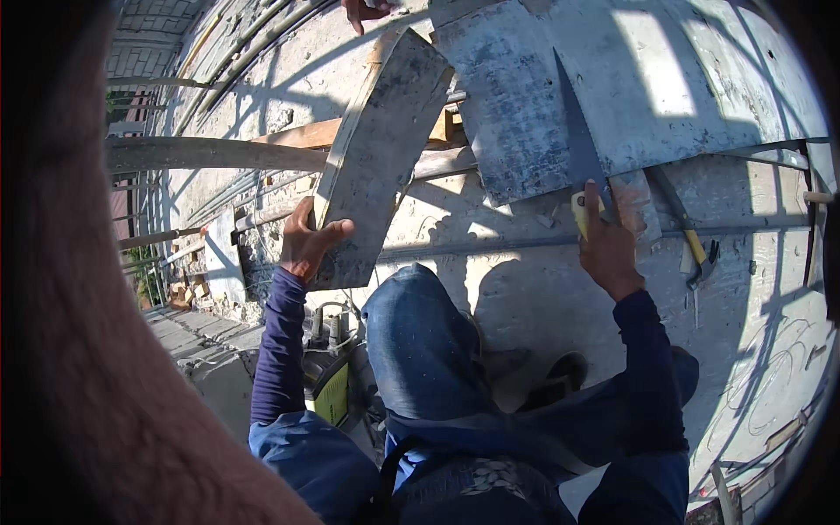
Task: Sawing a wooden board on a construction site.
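Observation:
My left hand [308, 241] grips the near left edge of a worn plywood board [385, 149], thumb on its face. The board stands tilted, its far end raised. In my right hand [610, 245] is a handsaw [573, 118], held by its yellow handle with the index finger stretched along it. The saw's long grey blade points away from me, over a stained panel [516, 105] and beside a larger pale sheet [630, 79]. Blade and board are apart. Another person's hand [366, 12] shows at the top edge, close to the board's far end.
A tool with a dark shaft and yellow part [696, 247] lies right of my right hand. A wooden beam [219, 155] and several poles cross the left side. Beside my knee sits a yellow-green object [331, 394]. Thin wire [770, 350] lies on the right.

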Demonstrator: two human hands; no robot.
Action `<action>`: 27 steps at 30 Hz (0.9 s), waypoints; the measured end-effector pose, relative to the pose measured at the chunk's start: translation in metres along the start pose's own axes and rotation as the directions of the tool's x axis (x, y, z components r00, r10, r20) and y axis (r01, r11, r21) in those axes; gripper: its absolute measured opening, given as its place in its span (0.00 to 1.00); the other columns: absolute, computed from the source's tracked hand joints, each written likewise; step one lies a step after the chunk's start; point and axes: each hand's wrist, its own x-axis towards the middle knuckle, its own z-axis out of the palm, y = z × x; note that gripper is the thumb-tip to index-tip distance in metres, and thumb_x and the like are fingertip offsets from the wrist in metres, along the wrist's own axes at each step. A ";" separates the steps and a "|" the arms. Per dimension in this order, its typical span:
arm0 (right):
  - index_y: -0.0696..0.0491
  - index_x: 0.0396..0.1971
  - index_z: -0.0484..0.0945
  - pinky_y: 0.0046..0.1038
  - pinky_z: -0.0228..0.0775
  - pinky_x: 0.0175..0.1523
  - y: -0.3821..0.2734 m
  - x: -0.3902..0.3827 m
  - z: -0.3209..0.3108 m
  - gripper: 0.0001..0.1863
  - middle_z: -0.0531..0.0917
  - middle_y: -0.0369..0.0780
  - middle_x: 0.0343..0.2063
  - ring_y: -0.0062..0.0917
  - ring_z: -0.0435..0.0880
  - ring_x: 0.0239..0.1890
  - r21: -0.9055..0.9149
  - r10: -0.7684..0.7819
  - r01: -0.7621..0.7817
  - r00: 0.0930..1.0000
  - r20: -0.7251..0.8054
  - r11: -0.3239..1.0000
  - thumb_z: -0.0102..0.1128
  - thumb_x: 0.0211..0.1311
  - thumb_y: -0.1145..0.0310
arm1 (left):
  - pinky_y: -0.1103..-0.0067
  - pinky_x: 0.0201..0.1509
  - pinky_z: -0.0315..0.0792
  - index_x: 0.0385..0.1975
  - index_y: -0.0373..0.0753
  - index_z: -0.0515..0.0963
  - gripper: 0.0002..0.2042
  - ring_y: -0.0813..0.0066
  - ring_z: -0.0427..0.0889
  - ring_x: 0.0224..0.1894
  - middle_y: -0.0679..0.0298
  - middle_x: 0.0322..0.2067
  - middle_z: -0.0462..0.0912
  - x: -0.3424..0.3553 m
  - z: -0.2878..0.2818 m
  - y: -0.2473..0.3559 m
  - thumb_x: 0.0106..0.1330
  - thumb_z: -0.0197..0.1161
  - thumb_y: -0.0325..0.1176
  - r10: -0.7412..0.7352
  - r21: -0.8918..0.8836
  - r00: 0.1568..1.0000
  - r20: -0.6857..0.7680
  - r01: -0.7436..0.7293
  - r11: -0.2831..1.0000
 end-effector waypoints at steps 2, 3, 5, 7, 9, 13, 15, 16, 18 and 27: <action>0.51 0.69 0.38 0.40 0.72 0.35 0.006 0.000 -0.004 0.50 0.81 0.51 0.31 0.45 0.82 0.30 0.014 -0.030 0.029 0.999 0.021 0.999 0.62 0.50 0.74 | 0.74 0.49 0.72 0.49 0.29 0.72 0.41 0.66 0.78 0.46 0.51 0.44 0.78 -0.023 -0.028 -0.010 0.40 0.76 0.55 -0.115 -0.113 0.987 0.115 0.128 0.985; 0.49 0.69 0.38 0.41 0.72 0.37 0.007 -0.002 -0.009 0.50 0.80 0.52 0.36 0.46 0.81 0.34 -0.081 -0.062 0.057 0.996 -0.063 0.995 0.62 0.50 0.74 | 0.73 0.51 0.72 0.53 0.28 0.70 0.45 0.63 0.77 0.48 0.50 0.46 0.77 -0.034 -0.044 -0.032 0.38 0.76 0.56 -0.151 -0.022 0.984 0.091 0.153 0.988; 0.48 0.69 0.38 0.42 0.72 0.38 0.009 -0.006 -0.015 0.51 0.78 0.54 0.41 0.48 0.81 0.38 -0.159 -0.139 0.118 0.982 -0.129 0.980 0.62 0.51 0.73 | 0.72 0.55 0.70 0.58 0.26 0.63 0.52 0.58 0.76 0.51 0.47 0.48 0.76 -0.056 -0.074 -0.081 0.35 0.78 0.55 -0.170 0.202 0.985 0.024 0.162 0.966; 0.45 0.70 0.39 0.43 0.73 0.40 0.012 -0.009 -0.022 0.50 0.75 0.57 0.48 0.52 0.78 0.44 -0.029 0.042 -0.041 0.999 0.021 0.999 0.63 0.51 0.73 | 0.71 0.55 0.71 0.58 0.27 0.64 0.50 0.56 0.76 0.51 0.45 0.52 0.73 -0.048 -0.096 -0.071 0.38 0.76 0.56 -0.236 0.281 0.953 0.190 0.178 0.943; 0.44 0.70 0.41 0.42 0.72 0.43 0.003 -0.007 -0.019 0.50 0.67 0.57 0.54 0.52 0.76 0.47 -0.019 0.038 -0.037 0.999 0.024 0.999 0.63 0.50 0.73 | 0.71 0.55 0.71 0.57 0.29 0.65 0.45 0.57 0.76 0.51 0.46 0.54 0.72 -0.035 -0.118 -0.091 0.43 0.74 0.55 -0.172 0.328 0.971 0.168 0.110 0.938; 0.42 0.70 0.40 0.43 0.72 0.47 0.001 -0.005 -0.015 0.50 0.62 0.58 0.60 0.52 0.75 0.48 -0.006 0.004 -0.004 0.999 -0.040 1.000 0.63 0.50 0.74 | 0.66 0.54 0.70 0.61 0.35 0.62 0.40 0.60 0.74 0.55 0.47 0.56 0.70 -0.001 -0.162 -0.093 0.54 0.68 0.54 -0.089 0.014 0.941 -0.325 0.099 0.995; 0.41 0.70 0.38 0.44 0.73 0.45 -0.001 -0.009 -0.015 0.52 0.67 0.59 0.56 0.54 0.78 0.43 0.040 0.021 -0.021 1.000 -0.014 0.999 0.63 0.50 0.74 | 0.62 0.57 0.67 0.62 0.37 0.61 0.39 0.59 0.72 0.58 0.49 0.58 0.68 0.012 -0.193 -0.053 0.56 0.66 0.54 -0.174 -0.382 0.896 -0.409 0.005 0.924; 0.42 0.70 0.38 0.44 0.72 0.46 -0.002 -0.011 -0.014 0.51 0.67 0.58 0.57 0.53 0.78 0.44 0.009 -0.003 0.003 0.997 -0.082 1.000 0.62 0.50 0.74 | 0.61 0.57 0.66 0.63 0.38 0.60 0.36 0.60 0.71 0.58 0.50 0.58 0.68 0.022 -0.208 -0.050 0.59 0.64 0.52 -0.131 -0.461 0.877 -0.463 -0.112 0.881; 0.42 0.70 0.39 0.44 0.72 0.46 -0.008 -0.010 -0.014 0.51 0.67 0.57 0.58 0.53 0.78 0.44 -0.020 -0.050 0.047 0.989 -0.137 0.999 0.62 0.50 0.75 | 0.63 0.57 0.66 0.60 0.39 0.63 0.30 0.63 0.71 0.58 0.54 0.56 0.71 0.040 -0.238 -0.037 0.62 0.61 0.48 0.010 -0.509 0.842 -0.540 -0.336 0.792; 0.46 0.69 0.44 0.43 0.62 0.60 -0.022 -0.029 -0.009 0.48 0.57 0.53 0.65 0.49 0.63 0.63 0.041 -0.040 0.043 0.996 -0.080 0.998 0.61 0.49 0.76 | 0.67 0.55 0.66 0.62 0.44 0.61 0.31 0.64 0.65 0.58 0.59 0.58 0.65 0.060 -0.223 -0.060 0.62 0.59 0.51 0.065 -0.431 0.823 -0.564 -0.361 0.827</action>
